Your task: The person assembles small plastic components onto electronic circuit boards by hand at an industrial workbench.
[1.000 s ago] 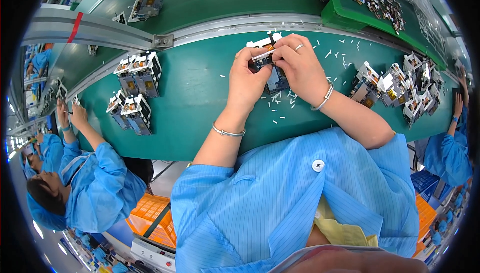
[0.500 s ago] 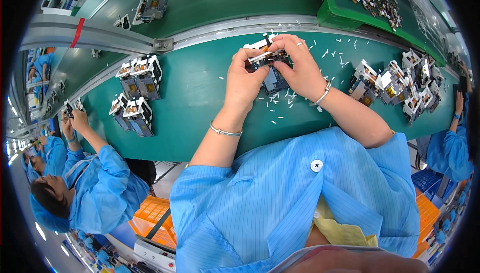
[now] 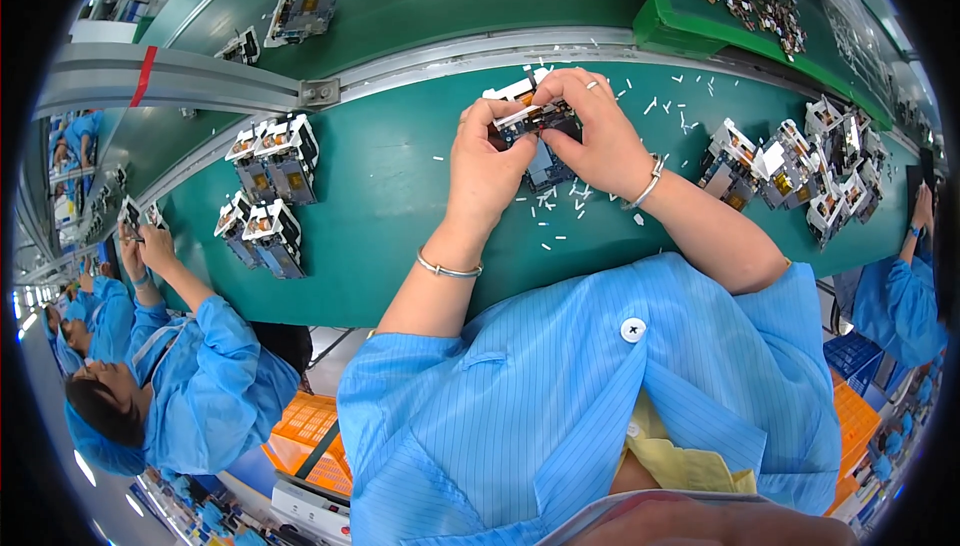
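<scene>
Both my hands are closed around one electronic assembly [image 3: 545,164], a dark circuit board with a white plastic frame and a grey-blue lower part. My left hand [image 3: 485,158] grips its left side, fingers at the white frame and thumb near the board's middle. On the other side my right hand [image 3: 598,136] pinches the board, its index finger over the upper edge and its thumb close to the left thumb. Whatever small part lies between the thumbs is hidden. Small white strips [image 3: 570,208] are scattered on the green mat [image 3: 390,166] around the assembly.
Several similar assemblies stand in a group [image 3: 270,191] at left and a denser cluster [image 3: 800,171] at right. A green tray [image 3: 680,41] of small parts sits at the far right. A metal rail [image 3: 440,58] runs behind the mat. A co-worker [image 3: 190,376] works at left.
My hands keep their hold on the assembly, with only slight finger shifts. The view has moved a little. On the belt behind, a white-framed assembly at left shows more than before.
</scene>
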The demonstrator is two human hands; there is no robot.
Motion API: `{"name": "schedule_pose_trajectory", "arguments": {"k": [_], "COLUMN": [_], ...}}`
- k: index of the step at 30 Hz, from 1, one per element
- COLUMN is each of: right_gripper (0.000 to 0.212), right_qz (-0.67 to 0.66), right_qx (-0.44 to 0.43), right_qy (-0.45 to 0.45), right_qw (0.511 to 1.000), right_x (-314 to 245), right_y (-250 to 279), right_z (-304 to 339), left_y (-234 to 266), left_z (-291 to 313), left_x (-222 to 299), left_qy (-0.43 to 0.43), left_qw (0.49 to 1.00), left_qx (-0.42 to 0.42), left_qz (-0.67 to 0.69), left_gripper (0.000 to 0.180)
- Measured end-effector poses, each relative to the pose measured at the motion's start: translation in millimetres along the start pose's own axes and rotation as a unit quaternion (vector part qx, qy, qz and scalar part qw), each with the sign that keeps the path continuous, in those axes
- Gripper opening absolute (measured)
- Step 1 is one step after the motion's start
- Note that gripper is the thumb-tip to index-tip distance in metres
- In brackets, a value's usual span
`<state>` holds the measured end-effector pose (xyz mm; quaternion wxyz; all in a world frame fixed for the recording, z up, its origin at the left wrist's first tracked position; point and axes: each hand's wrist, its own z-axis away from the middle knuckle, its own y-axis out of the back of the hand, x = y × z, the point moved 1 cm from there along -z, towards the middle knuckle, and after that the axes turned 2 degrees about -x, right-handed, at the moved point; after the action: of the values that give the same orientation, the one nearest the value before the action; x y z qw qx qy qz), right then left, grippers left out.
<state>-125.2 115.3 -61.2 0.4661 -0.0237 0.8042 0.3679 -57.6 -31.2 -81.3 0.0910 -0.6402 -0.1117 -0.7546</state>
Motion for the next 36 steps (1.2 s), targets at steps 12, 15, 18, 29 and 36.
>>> {"name": "schedule_pose_trajectory", "arguments": {"k": [12, 15, 18, 29, 36], "right_gripper": [0.028, 0.031, 0.037, 0.019, 0.014], "right_qz": [0.011, -0.007, -0.15, -0.079, 0.25], "right_qx": [-0.025, -0.077, -0.105, 0.089, 0.229], "right_qy": [-0.015, -0.035, -0.083, -0.05, -0.031], "right_qw": [1.0, 0.996, 0.98, 0.992, 0.94], "right_x": [-3, 5, 6, 31, 76], "right_y": [-3, 0, 16, 118, 178], "right_z": [-7, -9, -7, 7, -32], "left_y": [-2, 0, -1, 5, 13], "left_z": [-2, -1, -2, -35, -163], "left_x": [4, 1, 0, 2, 49], "left_qy": [-0.024, 0.009, 0.0, -0.051, -0.085], "left_qw": [0.997, 1.0, 1.0, 0.997, 0.984], "left_qx": [0.011, -0.002, 0.003, 0.002, -0.053], "left_qz": [-0.077, -0.014, -0.006, -0.061, -0.147], "left_gripper": [0.027, 0.027, 0.028, 0.025, 0.031]}}
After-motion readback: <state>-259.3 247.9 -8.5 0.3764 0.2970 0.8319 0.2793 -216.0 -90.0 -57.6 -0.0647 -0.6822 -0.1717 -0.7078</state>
